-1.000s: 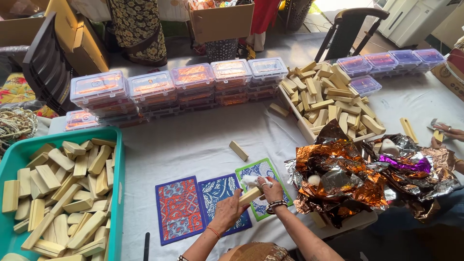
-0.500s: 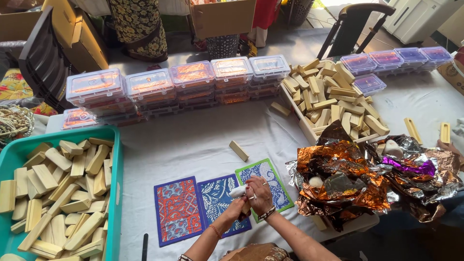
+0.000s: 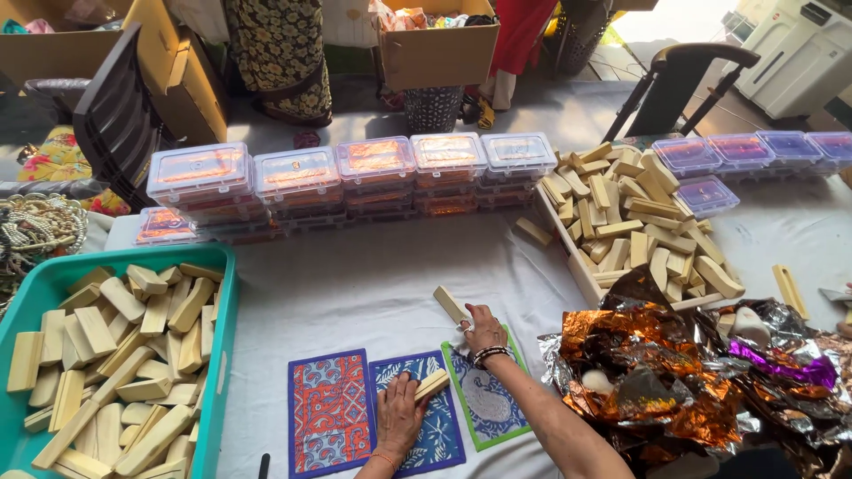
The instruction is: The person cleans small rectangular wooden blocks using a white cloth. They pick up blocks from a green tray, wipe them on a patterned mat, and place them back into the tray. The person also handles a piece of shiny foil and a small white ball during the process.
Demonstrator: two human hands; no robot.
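white cloth covers the table (image 3: pixel 355 284). left hand (image 3: pixel 399 412) grips a wooden block (image 3: pixel 431 385) on the blue mat (image 3: pixel 417 408); right hand (image 3: pixel 484 330), fingers curled, touches the green-edged mat (image 3: pixel 488 395) beside another loose block (image 3: pixel 451 305), apparently mid-placement, needing careful alignment.

Three patterned mats (image 3: pixel 406 413) lay side by side. Two trays of wooden blocks stood there, one teal (image 3: pixel 217 355), one pale (image 3: pixel 568 257). Two hands worked.

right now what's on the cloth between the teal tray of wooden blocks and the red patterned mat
Nothing: the head view shows bare white tablecloth between the teal plastic tray and the red patterned mat.
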